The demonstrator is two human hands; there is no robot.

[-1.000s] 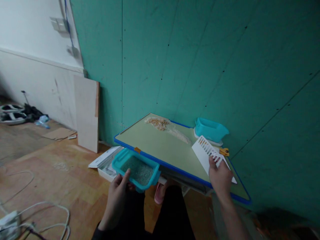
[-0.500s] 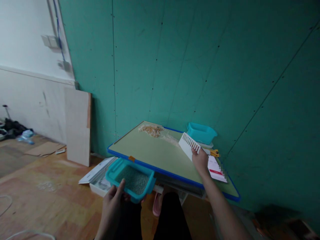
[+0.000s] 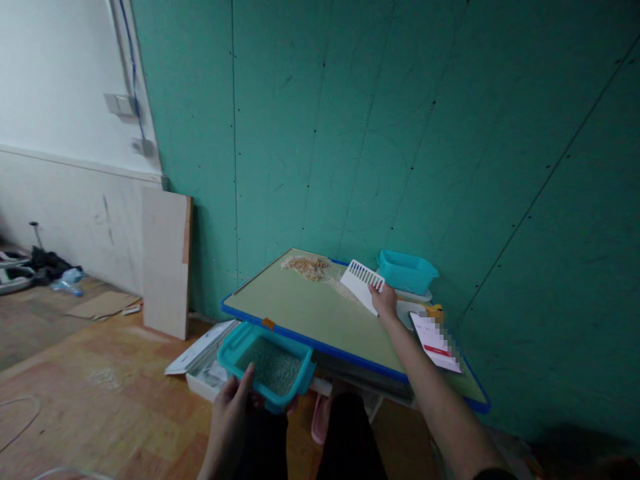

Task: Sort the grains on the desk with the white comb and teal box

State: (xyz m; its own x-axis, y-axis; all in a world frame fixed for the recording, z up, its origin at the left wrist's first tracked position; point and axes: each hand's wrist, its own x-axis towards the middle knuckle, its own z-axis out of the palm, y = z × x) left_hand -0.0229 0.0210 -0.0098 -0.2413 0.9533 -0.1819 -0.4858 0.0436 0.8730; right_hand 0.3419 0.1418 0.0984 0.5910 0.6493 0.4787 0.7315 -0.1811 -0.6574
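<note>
My left hand (image 3: 231, 407) grips the near left side of a teal plastic container (image 3: 234, 341), thumb over its rim. Grey-green granules (image 3: 275, 365) lie inside it, below the table's front edge. My right hand (image 3: 385, 300) is closed on a white slotted plastic board (image 3: 356, 288), held at a slant over the table (image 3: 290, 308). Beyond the board's left side, a heap of yellowish grains (image 3: 311, 268) lies on the tabletop, with a pale, finer streak (image 3: 341, 287) trailing from it toward the board.
A second teal container (image 3: 407, 270) stands at the table's back right. Near it are a yellow-handled item (image 3: 434, 312) and a white-and-red sheet (image 3: 433, 340). An open white box (image 3: 200, 380) sits on the floor below left; a wooden board (image 3: 166, 263) leans on the wall.
My right hand has moved left with the white slotted board, bringing it closer to the grain heap. The view has shifted slightly; my left hand still holds the teal container.
</note>
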